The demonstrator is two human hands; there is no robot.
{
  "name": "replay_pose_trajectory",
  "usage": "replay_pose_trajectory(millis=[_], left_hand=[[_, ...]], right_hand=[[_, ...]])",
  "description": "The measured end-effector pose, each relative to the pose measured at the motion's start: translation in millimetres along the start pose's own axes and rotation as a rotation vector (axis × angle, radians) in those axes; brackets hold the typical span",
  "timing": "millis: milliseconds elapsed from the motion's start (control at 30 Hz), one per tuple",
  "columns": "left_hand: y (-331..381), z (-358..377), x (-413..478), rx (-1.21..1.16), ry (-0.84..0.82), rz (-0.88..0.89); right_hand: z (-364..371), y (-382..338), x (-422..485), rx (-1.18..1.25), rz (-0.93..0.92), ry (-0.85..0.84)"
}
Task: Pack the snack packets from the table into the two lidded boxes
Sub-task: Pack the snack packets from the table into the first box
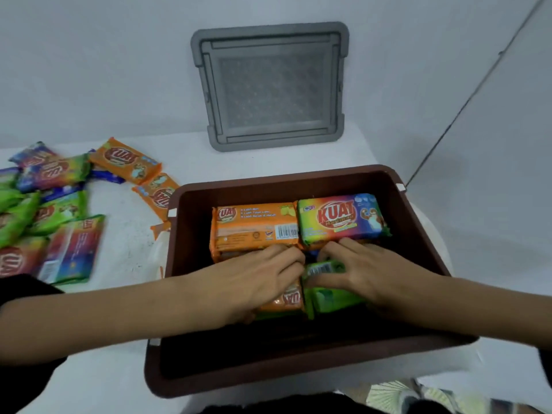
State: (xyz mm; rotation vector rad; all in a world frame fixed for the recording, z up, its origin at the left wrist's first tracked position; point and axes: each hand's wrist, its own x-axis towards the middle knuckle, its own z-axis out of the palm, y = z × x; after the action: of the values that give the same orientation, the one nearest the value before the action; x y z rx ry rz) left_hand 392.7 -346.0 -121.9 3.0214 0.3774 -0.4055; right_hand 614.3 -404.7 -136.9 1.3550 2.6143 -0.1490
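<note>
Inside brown box (191,201): both hands (301,273) flat on packets (325,273) (orange, green).

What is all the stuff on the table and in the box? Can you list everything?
Brown box: one, dark brown, open, in front of the person.
Packets in the box: several; an orange one far left, a rainbow one far right, orange and green ones under the hands.
Loose packets: a pile, too jumbled to count, orange, green, rainbow and blue, on the table left of the box.
Grey lid: one, leaning on the wall behind the box.
Table: one, white.
Left hand: on the orange packets.
Right hand: on a green packet.
</note>
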Motion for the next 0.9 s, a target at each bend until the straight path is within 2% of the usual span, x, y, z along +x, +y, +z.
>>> replay_pose_trajectory(millis=[133, 267, 300, 467, 600, 667, 733, 800, 900], left_hand=[[0.2, 10.2, -0.7, 0.052, 0.144, -0.041], [3.6, 5.9, 4.2, 0.009, 0.038, -0.102], [3.6, 7.0, 5.5, 0.016, 0.042, -0.107], [3.7, 6.8, 4.7, -0.037, 0.093, -0.024], [4.8, 0.4, 11.5, -0.010, 0.025, -0.038], [-4.8, -2.4, 9.8, -0.144, 0.028, -0.055], [-13.8, -17.9, 2.5, -0.296, 0.106, -0.087], [-25.2, -35.5, -12.2, -0.347, 0.213, -0.171], [-51.7, -54.3, -40.5, -0.374, 0.345, -0.378]], right_hand=[[-16.8, -11.1, 11.5, 0.028, -0.004, -0.096], [-20.8, -15.6, 11.1, 0.018, 0.036, -0.103], [-16.8, -15.5, 11.6, 0.042, 0.043, -0.107], [-7.0, -10.0, 13.7, -0.140, 0.035, -0.025], [-22.1, -10.3, 18.4, -0.044, 0.022, -0.088], [-36.7, -6.1, 19.6, -0.028, 0.018, -0.075], [-56.8, -5.4, 25.8, 0.026, 0.003, -0.048], [-79.9, -5.7, 38.1, 0.003, -0.045, 0.158], [-110.2, -3.0, 61.7, 0.007, -0.020, 0.170]])
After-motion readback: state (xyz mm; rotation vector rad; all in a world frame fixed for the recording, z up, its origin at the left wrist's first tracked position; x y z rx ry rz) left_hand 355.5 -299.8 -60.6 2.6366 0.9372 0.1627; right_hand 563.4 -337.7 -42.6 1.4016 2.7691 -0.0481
